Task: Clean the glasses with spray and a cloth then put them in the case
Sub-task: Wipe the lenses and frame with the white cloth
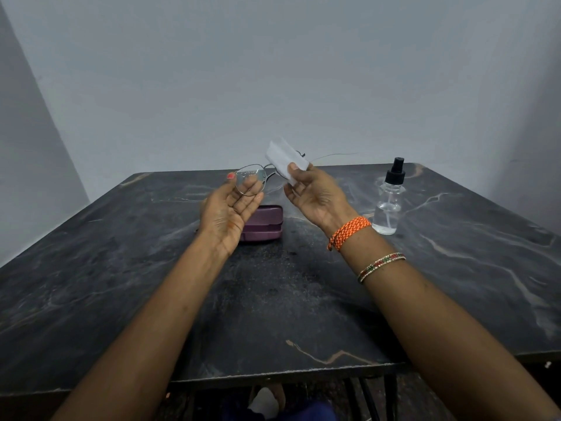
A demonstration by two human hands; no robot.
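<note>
The left hand (227, 208) is raised above the table (121, 284), palm up and fingers loosely curled, pinching the rim of the left lens of the glasses (252, 180) between thumb and fingertips; one fingertip shows through the lens. The right hand (315, 199) grips a white cloth (285, 161) folded over the other lens, thumb pressed on the near face and fingers behind it. That lens is wholly covered by the cloth, so its state cannot be made out; only a thin temple arm sticks out to the right past the cloth. The glasses are held in the air between both hands, clear of the table. The case (267, 223), purple, lies on the table just beyond the left wrist, partly hidden by that hand; whether its lid is fully shut is hard to tell. The spray (388, 202), a clear bottle with a black nozzle, stands upright on the table to the right of the right hand, apart from it.
</note>
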